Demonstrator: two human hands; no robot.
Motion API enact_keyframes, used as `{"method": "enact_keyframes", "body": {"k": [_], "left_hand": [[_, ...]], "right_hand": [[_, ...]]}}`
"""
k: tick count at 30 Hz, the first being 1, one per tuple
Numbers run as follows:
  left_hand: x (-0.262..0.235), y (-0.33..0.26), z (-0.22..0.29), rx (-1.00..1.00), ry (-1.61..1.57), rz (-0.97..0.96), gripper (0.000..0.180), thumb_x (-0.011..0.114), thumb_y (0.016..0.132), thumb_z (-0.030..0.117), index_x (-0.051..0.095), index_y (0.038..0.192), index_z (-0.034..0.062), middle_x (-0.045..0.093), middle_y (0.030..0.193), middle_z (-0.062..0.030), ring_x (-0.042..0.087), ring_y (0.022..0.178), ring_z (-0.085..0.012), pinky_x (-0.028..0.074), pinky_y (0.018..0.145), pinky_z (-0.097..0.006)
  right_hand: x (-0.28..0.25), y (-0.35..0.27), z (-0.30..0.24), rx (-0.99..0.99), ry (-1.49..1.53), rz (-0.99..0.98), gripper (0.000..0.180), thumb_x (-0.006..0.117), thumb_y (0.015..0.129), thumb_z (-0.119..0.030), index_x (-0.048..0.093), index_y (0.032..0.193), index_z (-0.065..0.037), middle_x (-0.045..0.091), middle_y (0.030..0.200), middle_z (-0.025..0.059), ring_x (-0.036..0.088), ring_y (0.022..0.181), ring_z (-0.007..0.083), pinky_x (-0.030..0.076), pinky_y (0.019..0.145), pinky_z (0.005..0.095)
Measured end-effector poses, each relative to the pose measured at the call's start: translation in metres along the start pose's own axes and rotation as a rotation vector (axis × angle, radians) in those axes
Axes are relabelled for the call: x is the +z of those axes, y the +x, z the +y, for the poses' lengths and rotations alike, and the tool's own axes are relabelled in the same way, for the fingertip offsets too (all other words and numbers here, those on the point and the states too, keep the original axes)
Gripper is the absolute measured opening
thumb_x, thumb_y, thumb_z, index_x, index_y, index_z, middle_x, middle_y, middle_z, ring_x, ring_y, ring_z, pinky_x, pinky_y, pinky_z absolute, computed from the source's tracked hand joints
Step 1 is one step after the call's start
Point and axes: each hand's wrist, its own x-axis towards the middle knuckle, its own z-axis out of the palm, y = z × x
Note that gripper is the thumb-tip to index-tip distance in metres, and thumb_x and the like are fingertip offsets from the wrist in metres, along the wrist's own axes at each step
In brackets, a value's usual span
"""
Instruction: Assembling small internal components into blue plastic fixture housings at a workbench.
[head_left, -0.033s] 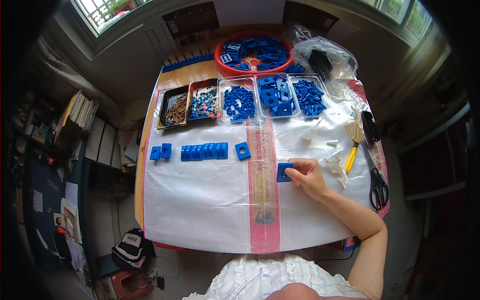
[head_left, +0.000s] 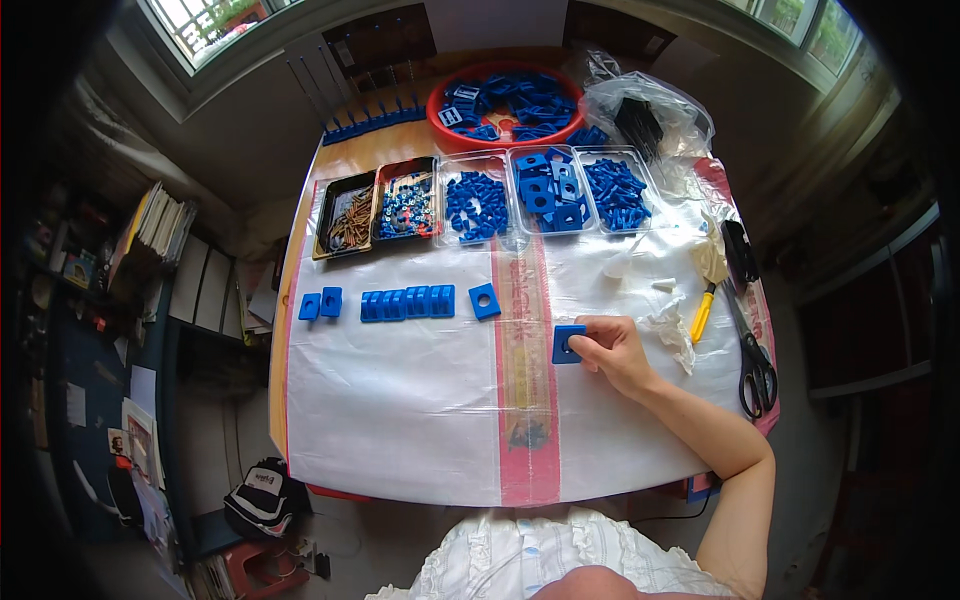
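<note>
Landmark, the red basin (head_left: 434,112) at the far end of the table, heaped with blue plastic parts (head_left: 520,95); all places taken from it, as the person faces it

One right hand (head_left: 615,352), bare, well to the near side of the red basin and slightly right; thumb and fingers clamped on the right edge of a plate, the thumb by its hole

One square blue plate (head_left: 561,340), holed, in that grip, above or on the white plastic sheet (head_left: 400,420); from where I stand I cannot tell whether it touches

One left hand, outside my view; how its fingers stand I cannot tell

One loose holed plate (head_left: 482,313), flat, nearer than the red basin and about in line with it

One row of ribbed blue blocks (head_left: 408,303), side by side, left of that line; farther left, two small blue pieces (head_left: 331,312)

Five trays just nearer than the red basin, left to right: bronze-coloured screws (head_left: 350,222), small metallic nuts (head_left: 408,207), small blue parts, square holed plates, more small blue parts

One blue rod rack (head_left: 375,128), left of the red basin

One clear plastic bag (head_left: 685,110), right of it

One yellow-handled knife (head_left: 703,315) and black-handled scissors (head_left: 758,385), nearer and far right of it
</note>
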Motion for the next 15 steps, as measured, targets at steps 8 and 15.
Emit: {"method": "enact_keyframes", "body": {"k": [8,15], "left_hand": [[-0.022,-0.002,-0.007,0.069,0.461,-0.076,0.065,0.046,0.092,0.062,0.066,0.112,0.0036,0.063,0.103,-0.0184,0.059,0.097,-0.0313,0.043,0.086,-0.037],[-0.064,-0.031,0.060,0.330,1.272,-0.391,0.069,0.046,0.091,0.064,0.067,0.114,0.0027,0.066,0.109,-0.0210,0.062,0.103,-0.0341,0.046,0.092,-0.039]], "right_hand": [[0.000,0.000,0.000,0.007,-0.055,0.002,0.015,0.067,0.091,-0.013,0.072,0.094,0.001,0.058,0.066,-0.0035,0.047,0.056,0.0017,0.033,0.048,0.0187],[-0.002,0.001,0.003,-0.002,-0.032,0.002,0.013,0.066,0.091,-0.011,0.071,0.092,0.001,0.058,0.067,-0.0023,0.047,0.056,0.0029,0.035,0.050,0.0197]]}}
